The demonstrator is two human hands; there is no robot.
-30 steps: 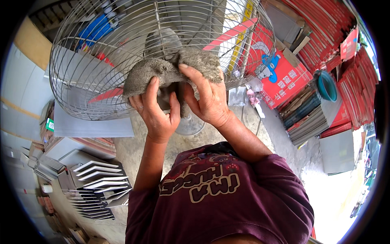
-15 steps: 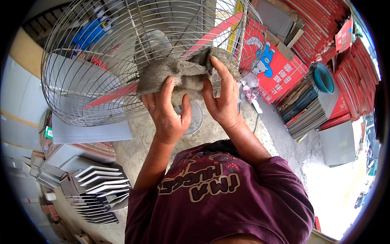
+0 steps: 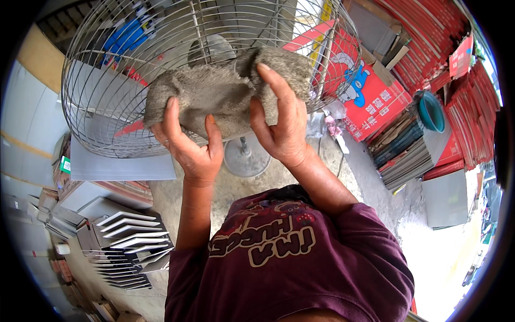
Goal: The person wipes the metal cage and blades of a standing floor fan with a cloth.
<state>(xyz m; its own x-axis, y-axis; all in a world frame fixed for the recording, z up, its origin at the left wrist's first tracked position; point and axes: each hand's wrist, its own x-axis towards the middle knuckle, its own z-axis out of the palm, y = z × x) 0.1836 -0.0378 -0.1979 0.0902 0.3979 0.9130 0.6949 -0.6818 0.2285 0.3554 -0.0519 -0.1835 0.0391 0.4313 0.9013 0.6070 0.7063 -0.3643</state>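
Now | both hands: left hand, right hand | curled around grey cloth | against fan cage

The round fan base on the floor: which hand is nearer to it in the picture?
Right. The right hand grips the grey cloth just above the round fan base; the left hand holds the cloth further to its left.

Grey cloth between both hands, against wire fan guard.

Fuzzy grey cloth, wire-metal fan guard
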